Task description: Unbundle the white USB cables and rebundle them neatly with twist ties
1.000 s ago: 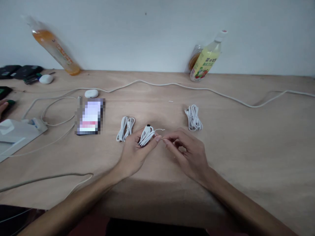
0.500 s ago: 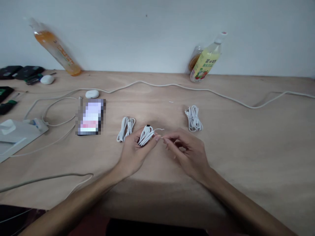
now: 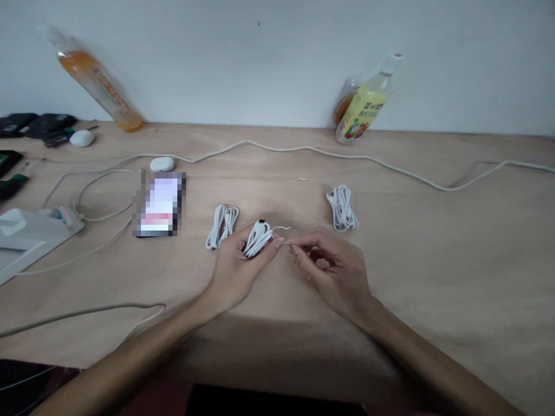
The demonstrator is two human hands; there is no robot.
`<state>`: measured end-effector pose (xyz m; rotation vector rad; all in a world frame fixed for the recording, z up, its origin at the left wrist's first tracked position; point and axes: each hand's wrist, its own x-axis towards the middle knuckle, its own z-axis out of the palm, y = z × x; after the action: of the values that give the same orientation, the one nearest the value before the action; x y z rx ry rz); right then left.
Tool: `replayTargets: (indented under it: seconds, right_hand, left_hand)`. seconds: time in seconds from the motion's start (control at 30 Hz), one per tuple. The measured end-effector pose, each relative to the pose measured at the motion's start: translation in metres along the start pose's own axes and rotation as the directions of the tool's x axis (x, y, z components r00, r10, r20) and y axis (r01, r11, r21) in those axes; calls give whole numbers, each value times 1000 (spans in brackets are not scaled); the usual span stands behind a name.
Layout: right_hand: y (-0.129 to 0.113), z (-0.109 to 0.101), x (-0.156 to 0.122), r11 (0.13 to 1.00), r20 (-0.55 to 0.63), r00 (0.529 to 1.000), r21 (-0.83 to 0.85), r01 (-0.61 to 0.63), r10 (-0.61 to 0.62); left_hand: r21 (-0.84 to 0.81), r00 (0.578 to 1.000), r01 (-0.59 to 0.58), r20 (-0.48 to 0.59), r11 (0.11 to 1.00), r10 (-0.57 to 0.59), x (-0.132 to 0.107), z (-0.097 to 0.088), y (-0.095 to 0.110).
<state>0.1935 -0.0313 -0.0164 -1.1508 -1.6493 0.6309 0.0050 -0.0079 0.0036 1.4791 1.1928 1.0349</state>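
The left hand (image 3: 237,267) holds a coiled white cable (image 3: 256,238) tight, and the right hand (image 3: 336,271) pinches a thin wire tie (image 3: 281,230). The step seems to be binding the coil; next the tie probably must wrap closely around its middle.

**A:** Light is soft and kinda dim, spread evenly, no glare seen on the table (image 3: 433,242). A broad soft shadow is cast along the near edge, under the forearms.

**B:** Agreed. Everything's rendered a bit soft and grainy. Wide-angle bending is noticed at the edges: the orange bottle (image 3: 93,78) and yellow bottle (image 3: 366,101) are leaned outward, and the phone (image 3: 159,205) is pixelated.
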Motion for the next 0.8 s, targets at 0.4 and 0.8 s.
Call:
replayTargets:
  seconds: [0.4, 0.8]
  right_hand:
    - [-3, -1, 2, 995, 39, 998, 80, -53, 50]
    - [-2, -1, 1, 970, -28, 989, 202, -136, 145]
  left_hand:
    - [-20, 1000, 6, -14, 1000, -6, 2, 1, -2]
    - [-80, 993, 87, 92, 993, -80, -2, 2, 0]
